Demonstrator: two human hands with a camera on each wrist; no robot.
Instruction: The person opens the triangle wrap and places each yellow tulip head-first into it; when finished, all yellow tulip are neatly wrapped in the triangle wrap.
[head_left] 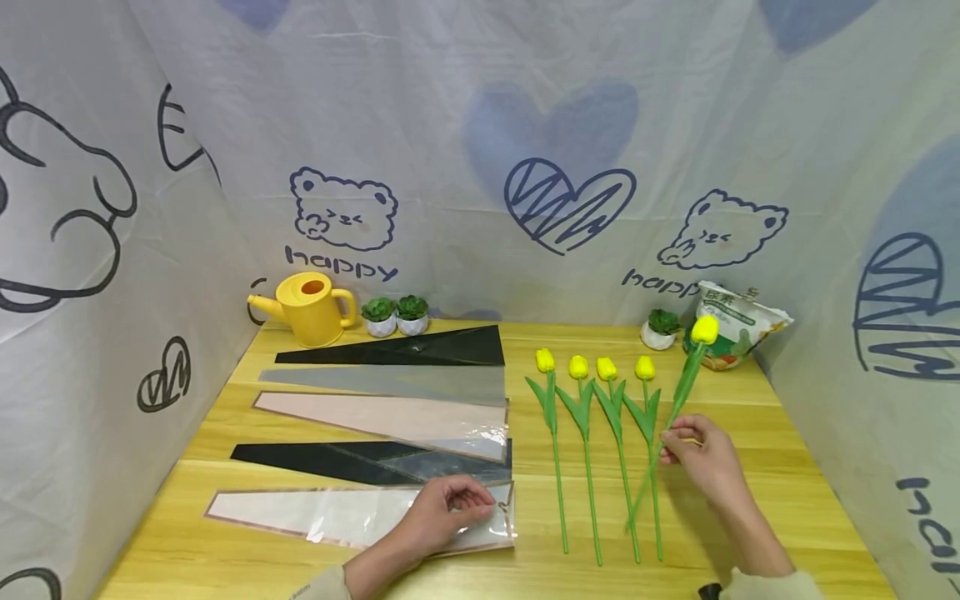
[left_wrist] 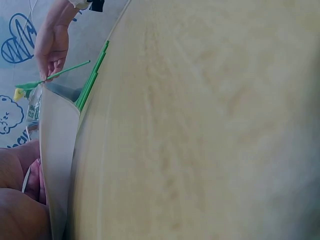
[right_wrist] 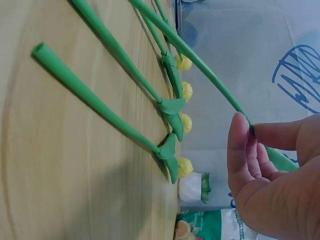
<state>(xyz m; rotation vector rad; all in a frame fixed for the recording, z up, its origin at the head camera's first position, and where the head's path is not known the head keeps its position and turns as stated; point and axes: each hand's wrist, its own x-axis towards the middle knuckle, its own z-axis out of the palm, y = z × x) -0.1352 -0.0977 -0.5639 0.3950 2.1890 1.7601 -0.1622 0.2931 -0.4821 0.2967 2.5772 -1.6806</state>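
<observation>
Five yellow tulips (head_left: 583, 412), five sleeves (head_left: 382, 417), both hands kinda busy
right hand (head_left: 703, 460)'s got one tulip (head_left: 686, 382) between its fingers, four on the counter (head_left: 787, 492); left hand (head_left: 450, 512)'s pinching the nearest sleeve (head_left: 356, 517)

Your left sleeve (head_left: 326, 586) is pale cream, ends near the wrist, and bears small dark lettering, cut off at the frame edge and illegible. Your right sleeve (head_left: 772, 586) is of the same pale colour. A small black item (head_left: 709, 591), type undetermined, shows beside it. Your left hand (head_left: 450, 512) and right hand (head_left: 705, 458) are bare.
</observation>
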